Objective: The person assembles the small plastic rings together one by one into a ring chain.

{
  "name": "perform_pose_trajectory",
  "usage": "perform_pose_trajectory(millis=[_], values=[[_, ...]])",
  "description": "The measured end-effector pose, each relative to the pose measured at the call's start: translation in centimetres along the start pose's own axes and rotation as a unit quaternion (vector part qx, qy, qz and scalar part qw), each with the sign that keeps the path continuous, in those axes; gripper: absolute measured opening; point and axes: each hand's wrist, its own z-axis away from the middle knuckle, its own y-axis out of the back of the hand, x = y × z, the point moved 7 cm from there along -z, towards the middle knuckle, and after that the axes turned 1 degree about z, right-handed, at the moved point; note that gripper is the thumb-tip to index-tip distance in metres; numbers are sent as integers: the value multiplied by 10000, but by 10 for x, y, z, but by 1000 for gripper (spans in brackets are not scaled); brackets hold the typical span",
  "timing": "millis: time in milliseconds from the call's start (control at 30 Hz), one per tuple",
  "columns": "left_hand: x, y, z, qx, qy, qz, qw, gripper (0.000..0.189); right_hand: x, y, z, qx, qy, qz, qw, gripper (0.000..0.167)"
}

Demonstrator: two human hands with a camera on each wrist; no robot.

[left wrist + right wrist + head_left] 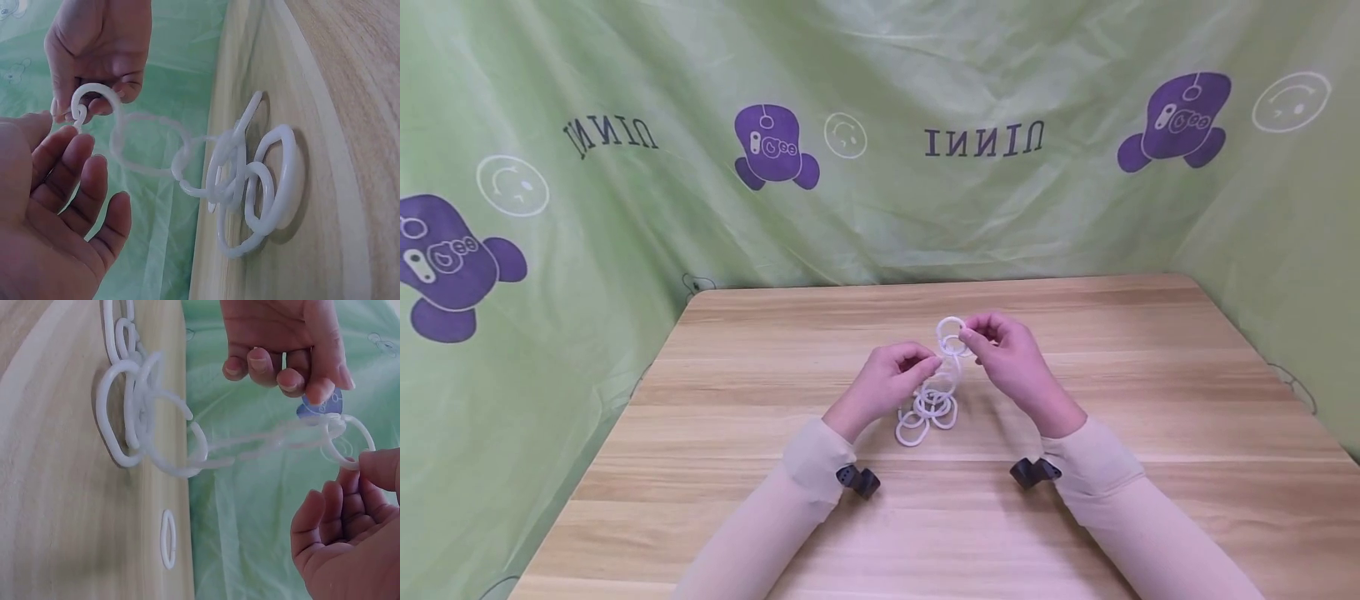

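A chain of white plastic rings lies partly heaped on the table; its pile [931, 408] shows the links overlapping. From there it rises to a top ring [339, 447], which my right hand [1015, 358] pinches between thumb and forefinger. My left hand [891, 379] is close beside the raised links, its fingers loosely bent. In the right wrist view, a small gap shows between the left fingertips [320, 392] and the ring. The hanging links [150, 144] look blurred in the left wrist view.
A separate white ring [167, 539] lies on the wooden table [760, 333], away from the pile. Green printed cloth [880, 208] hangs behind and at both sides. Each wrist wears a small black camera [859, 481], near the sleeve cuff.
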Motion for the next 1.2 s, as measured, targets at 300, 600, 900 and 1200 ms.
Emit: perform_pose_trajectory(millis=[300, 600, 900, 1200], values=[[-5, 8, 1, 349, 28, 154, 9993, 15, -9, -13, 1, -172, 263, -356, 9989, 20], [-5, 17, 4, 581, 43, 196, 9981, 15, -14, -24, 1, -481, 345, -484, 9971, 20], [-8, 31, 2, 1166, 57, 896, 9891, 17, -5, -27, -1, -1206, 331, 525, 9908, 14], [-3, 25, -1, 933, -108, 752, 9927, 13, 46, -4, -23, -837, -521, 1508, 9836, 16]])
